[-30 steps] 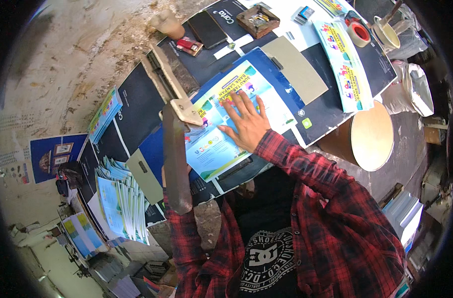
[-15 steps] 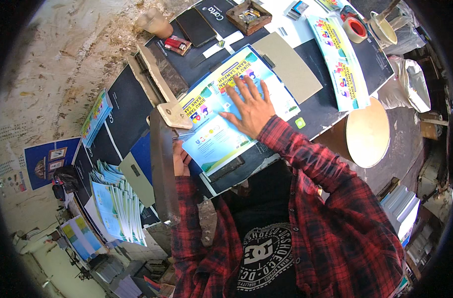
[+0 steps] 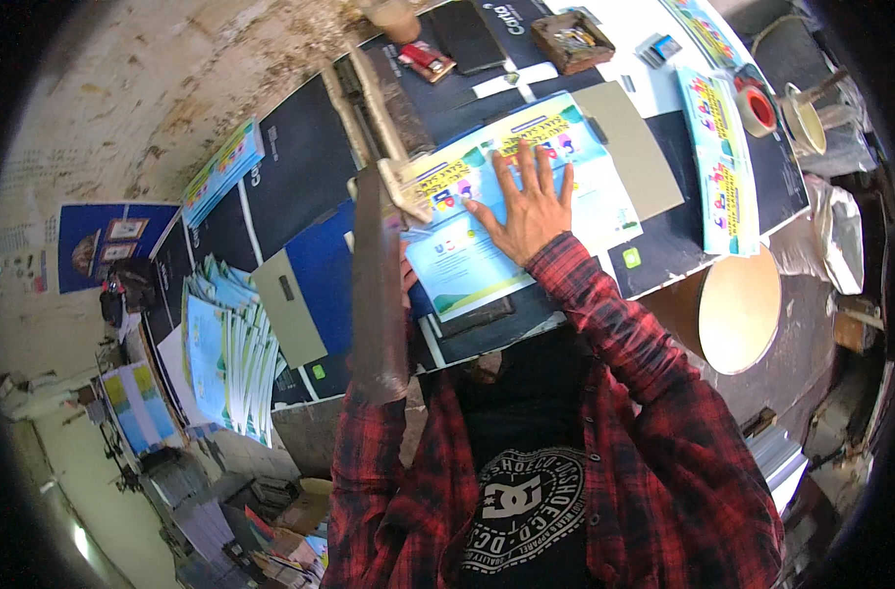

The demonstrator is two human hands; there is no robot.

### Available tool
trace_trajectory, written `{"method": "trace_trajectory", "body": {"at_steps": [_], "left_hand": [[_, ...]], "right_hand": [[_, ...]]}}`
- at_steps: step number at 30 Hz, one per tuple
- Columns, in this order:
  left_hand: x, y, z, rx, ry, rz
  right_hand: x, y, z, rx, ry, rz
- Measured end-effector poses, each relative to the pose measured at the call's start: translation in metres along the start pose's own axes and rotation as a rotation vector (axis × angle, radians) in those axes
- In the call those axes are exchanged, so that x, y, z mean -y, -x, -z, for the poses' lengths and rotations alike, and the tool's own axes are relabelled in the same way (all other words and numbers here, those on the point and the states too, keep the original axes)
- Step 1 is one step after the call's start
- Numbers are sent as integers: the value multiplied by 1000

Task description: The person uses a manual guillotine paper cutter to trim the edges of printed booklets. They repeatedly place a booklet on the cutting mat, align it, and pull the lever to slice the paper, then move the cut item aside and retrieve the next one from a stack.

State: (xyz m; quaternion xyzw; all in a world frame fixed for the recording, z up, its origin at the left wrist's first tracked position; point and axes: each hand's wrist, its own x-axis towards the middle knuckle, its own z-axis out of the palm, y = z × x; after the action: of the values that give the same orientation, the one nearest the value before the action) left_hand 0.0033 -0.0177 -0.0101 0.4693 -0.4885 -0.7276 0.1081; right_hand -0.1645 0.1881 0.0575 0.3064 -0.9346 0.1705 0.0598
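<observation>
Several open printed sheets, yellow and light blue (image 3: 487, 270), lie at an angle on the dark tabletop. My right hand (image 3: 534, 206) rests flat on them with its fingers spread. Their left edge meets the head of a worn bench device with a long brown arm (image 3: 380, 304), which looks like a heavy stapler or press. Behind that arm, beside the lower left corner of the sheets, a little of my left hand (image 3: 407, 272) shows. Most of its fingers are hidden, so its grip cannot be made out.
Folded booklets (image 3: 233, 368) fan out at the left, with another stack (image 3: 223, 175) beyond. On the right lie more printed sheets (image 3: 717, 162), red tape (image 3: 756, 110) and a cup (image 3: 803, 120). A wooden tray (image 3: 573, 41), red lighter (image 3: 426, 61) and phone (image 3: 467, 37) are at the back.
The whole view has shifted, so the table appears farther right. My left hand is now more hidden behind the brown arm. My right hand stays flat on the sheets.
</observation>
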Motion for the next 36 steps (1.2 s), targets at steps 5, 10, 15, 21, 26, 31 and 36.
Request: {"method": "trace_trajectory", "body": {"at_steps": [5, 10, 15, 21, 26, 31, 36], "left_hand": [[7, 25, -33, 112, -299, -377], [22, 79, -50, -54, -1014, -931], [18, 87, -45, -116, -1324, -921], [8, 96, -55, -153, -1267, -931], [17, 91, -50, -209, -1269, -954], [15, 90, -52, -225, -1306, -944], [16, 90, -56, -218, -1267, -967]], "right_hand": [[-9, -1, -8, 19, 5, -53], [-1, 0, -7, 68, 78, -46], [-19, -1, -5, 16, 80, 22], [-80, -20, 17, -114, 172, 102], [78, -48, 177, -101, -380, 416], [150, -30, 181, 25, -123, 601], [124, 27, 141, 213, -70, 461]]}}
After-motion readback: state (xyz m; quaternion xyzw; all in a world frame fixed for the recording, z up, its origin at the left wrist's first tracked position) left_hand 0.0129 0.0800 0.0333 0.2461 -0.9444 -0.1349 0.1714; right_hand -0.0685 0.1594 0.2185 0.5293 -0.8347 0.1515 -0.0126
